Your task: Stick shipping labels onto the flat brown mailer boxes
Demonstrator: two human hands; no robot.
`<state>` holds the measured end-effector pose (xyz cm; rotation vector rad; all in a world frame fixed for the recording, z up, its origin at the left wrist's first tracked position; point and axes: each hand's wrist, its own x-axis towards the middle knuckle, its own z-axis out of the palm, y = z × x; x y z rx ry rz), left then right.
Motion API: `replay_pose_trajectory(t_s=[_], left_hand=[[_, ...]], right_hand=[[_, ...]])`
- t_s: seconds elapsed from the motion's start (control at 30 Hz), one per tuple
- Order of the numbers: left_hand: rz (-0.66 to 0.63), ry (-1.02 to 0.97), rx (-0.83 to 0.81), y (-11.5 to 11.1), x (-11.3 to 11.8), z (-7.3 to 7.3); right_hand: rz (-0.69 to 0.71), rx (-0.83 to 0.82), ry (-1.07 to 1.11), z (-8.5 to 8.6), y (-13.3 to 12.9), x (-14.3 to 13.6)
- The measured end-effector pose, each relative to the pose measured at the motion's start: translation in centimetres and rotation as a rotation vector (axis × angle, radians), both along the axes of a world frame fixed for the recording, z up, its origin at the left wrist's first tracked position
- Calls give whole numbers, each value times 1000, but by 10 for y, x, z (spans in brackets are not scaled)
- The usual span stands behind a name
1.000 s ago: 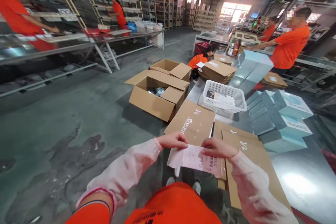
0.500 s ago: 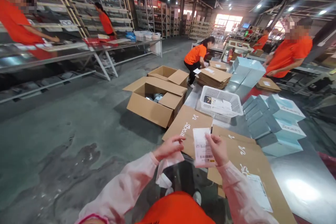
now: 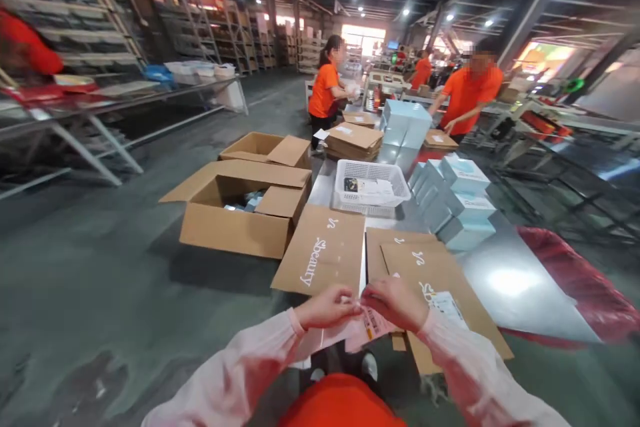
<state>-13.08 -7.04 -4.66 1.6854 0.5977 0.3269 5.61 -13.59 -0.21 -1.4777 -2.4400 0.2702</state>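
Observation:
My left hand (image 3: pixel 327 307) is closed in a pinch at the bottom centre, its fingertips meeting those of my right hand. Between and below the hands hangs a printed label sheet (image 3: pixel 375 324), tilted, with its upper edge in the closed fingers of my right hand (image 3: pixel 395 303). Pale backing paper (image 3: pixel 325 339) hangs beneath my left hand; whether its fingers grip this paper or the label's edge is hidden. Just beyond the hands, a flat brown carton (image 3: pixel 323 247) lies on the metal table, and more flat cartons (image 3: pixel 430 267) lie to the right, one bearing a white label (image 3: pixel 449 309).
A white basket (image 3: pixel 373 203) holding papers stands on the metal table (image 3: pixel 515 280). Behind and right are light-blue boxes (image 3: pixel 465 177) and stacked flat cartons (image 3: pixel 354 140). Open cartons (image 3: pixel 237 230) stand on the floor at left. People in orange work farther back.
My hands have come together, and the label has tilted and dropped lower between them. The view has turned right. A person at the back now stands more upright.

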Motion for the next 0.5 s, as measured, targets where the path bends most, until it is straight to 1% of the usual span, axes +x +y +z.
replay_pose_trajectory(t_s=[0.07, 0.1, 0.17, 0.27, 0.37, 0.43, 0.5], left_hand=[[83, -39, -165, -5, 17, -7], [103, -68, -232, -8, 26, -10], [111, -124, -310, -17, 42, -15], [170, -156, -325, -33, 61, -15], [293, -205, -326, -46, 78, -12], [380, -239, -340, -52, 90, -9], [431, -245, -349, -59, 103, -6]], right_hand=[[-172, -24, 107, -8, -12, 14], [-245, -25, 169, -13, -19, 20], [-366, -49, 315, -23, -33, 29], [-516, -117, 545, -32, -49, 36], [-598, -142, 712, -34, -62, 47], [-662, -123, 814, -31, -73, 64], [-719, -101, 897, -26, -89, 87]])
